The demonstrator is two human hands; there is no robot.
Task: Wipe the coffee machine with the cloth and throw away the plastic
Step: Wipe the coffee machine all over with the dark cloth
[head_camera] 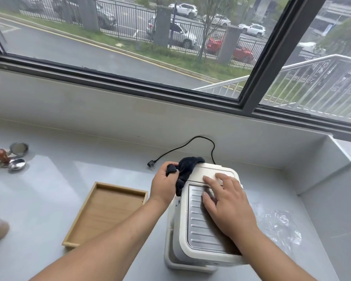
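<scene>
I am looking down at a white coffee machine (193,258) that stands on the grey worktop (69,173) under a window. My left hand (165,185) has its fingers curled round a dark cloth (187,169), bunched against the far left corner of the machine's top, with part of the cloth draped over that corner. My right hand (229,205) lies flat on the machine's top, fingers straight and a little spread. It holds nothing; the palm rests on the ribbed metal plate and the fingertips reach the white band behind it.

The plastic (278,226), clear and crumpled, lies on the worktop just right of the machine. A black power cord (190,145) loops out from behind the machine, and its plug (150,164) lies loose on the worktop near my left hand. A shallow wooden tray (109,209) sits to the left of the machine, under my left forearm. Well apart at the far left are a wooden-handled tamper (0,156) and a round metal filter basket (18,148).
</scene>
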